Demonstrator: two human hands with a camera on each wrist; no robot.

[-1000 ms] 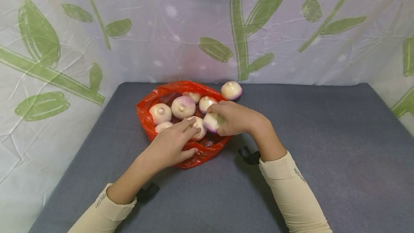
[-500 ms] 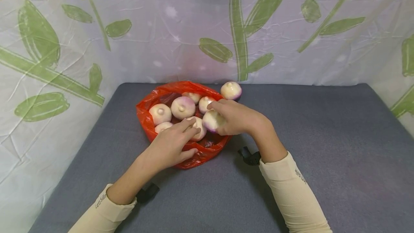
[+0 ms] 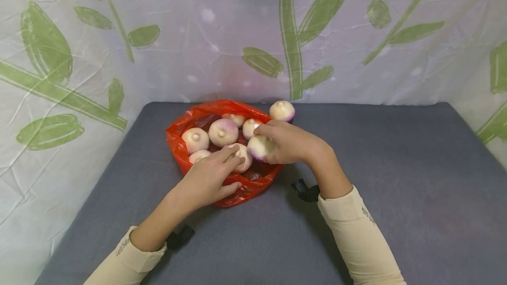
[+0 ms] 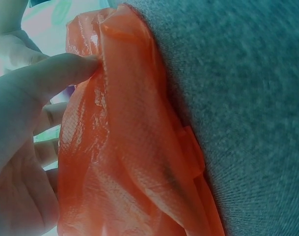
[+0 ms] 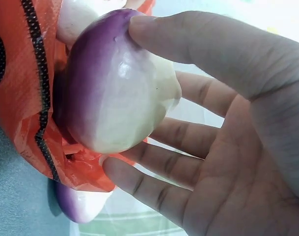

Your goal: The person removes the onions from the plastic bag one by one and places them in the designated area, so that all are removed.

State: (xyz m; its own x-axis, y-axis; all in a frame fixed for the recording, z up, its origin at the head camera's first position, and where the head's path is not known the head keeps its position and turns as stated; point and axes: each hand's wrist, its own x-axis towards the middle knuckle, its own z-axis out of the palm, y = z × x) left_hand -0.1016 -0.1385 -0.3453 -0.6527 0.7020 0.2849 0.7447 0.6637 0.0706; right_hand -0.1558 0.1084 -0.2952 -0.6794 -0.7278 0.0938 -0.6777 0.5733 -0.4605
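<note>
In the head view, an opened red plastic bag (image 3: 177, 145) holds several white-and-purple turnips, including a mostly pale turnip (image 3: 196, 140) and a purple-topped turnip (image 3: 223, 132). My right hand (image 3: 295, 145) grips another turnip (image 3: 260, 147) at the bag's right side. In the right wrist view its thumb presses on the purple skin of this turnip (image 5: 117, 93), with fingers behind. My left hand (image 3: 207, 177) reaches over the near left rim, fingers spread over a turnip (image 3: 243, 162) and partly covering it. In the left wrist view the left thumb (image 4: 73, 69) touches the bag's edge (image 4: 132, 113).
One turnip (image 3: 282, 111) sits outside the bag, by its back right side. A grey cloth (image 3: 396, 166) covers the table. A flower-printed sheet (image 3: 190, 34) hangs behind and at both sides. Black wrist cameras (image 3: 306, 190) are strapped beneath both wrists.
</note>
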